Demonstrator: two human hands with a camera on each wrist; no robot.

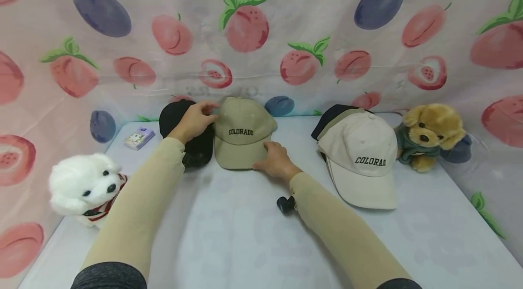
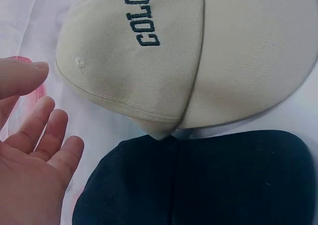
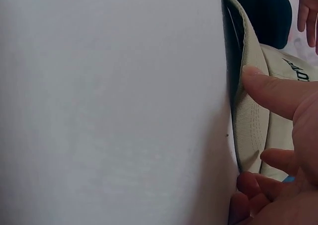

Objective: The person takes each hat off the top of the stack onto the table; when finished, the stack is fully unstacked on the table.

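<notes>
A khaki cap (image 1: 243,121) with dark COLORADO lettering lies on the white table, brim toward me. My right hand (image 1: 275,160) holds its brim at the right front corner. In the right wrist view the thumb (image 3: 271,88) lies on the brim and the other fingers bend at its edge. A black cap (image 1: 203,150) lies just left of the khaki one, partly hidden by my left hand (image 1: 195,120). That hand hovers over the black cap's crown, near the khaki crown; the left wrist view shows its fingers loosely spread with nothing between them.
To the right, a cream COLORADO cap (image 1: 365,157) lies over darker caps (image 1: 333,118). A brown plush dog (image 1: 429,134) sits beyond them. At left are a white plush dog (image 1: 83,186) and a small purple pack (image 1: 139,138). A fruit-print curtain (image 1: 253,71) hangs behind the table.
</notes>
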